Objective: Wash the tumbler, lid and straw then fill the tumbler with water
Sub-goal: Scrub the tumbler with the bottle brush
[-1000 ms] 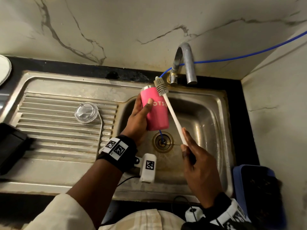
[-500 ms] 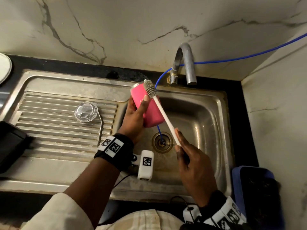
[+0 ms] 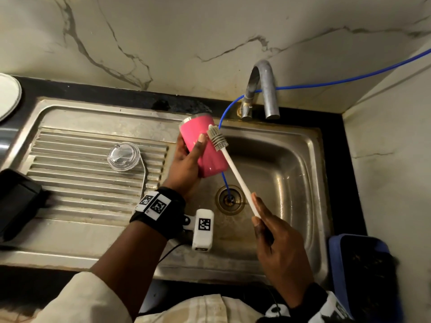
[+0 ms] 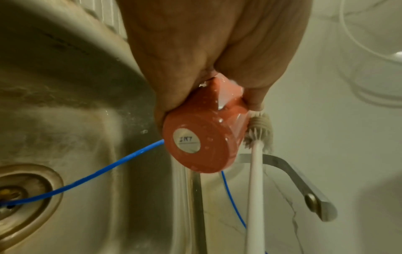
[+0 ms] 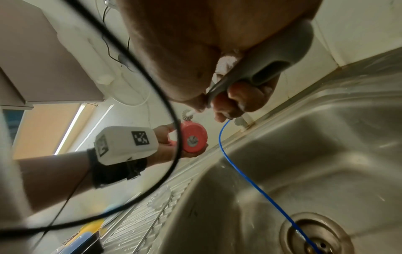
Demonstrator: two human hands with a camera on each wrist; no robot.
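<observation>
My left hand (image 3: 190, 159) grips the pink tumbler (image 3: 205, 148) above the sink's left edge, tilted with its mouth up and away from me. In the left wrist view its base (image 4: 202, 142) with a round sticker faces the camera. My right hand (image 3: 277, 243) holds the white handle of a bottle brush (image 3: 235, 173). The grey bristle head (image 3: 217, 138) lies against the tumbler's outer right side, next to my left thumb. The clear lid (image 3: 123, 156) rests on the ribbed drainboard, and the metal straw (image 3: 144, 178) lies beside it.
The steel tap (image 3: 263, 89) stands behind the basin (image 3: 291, 173), with no water seen running. A blue tube (image 3: 224, 183) runs from the wall down into the drain (image 3: 229, 199). A dark box (image 3: 16, 201) sits left, a blue bin (image 3: 363, 276) right, a white plate (image 3: 7, 96) far left.
The tumbler has moved left and tilted more, its mouth turning away. The brush head has slid from the tumbler's rim down onto its outer side.
</observation>
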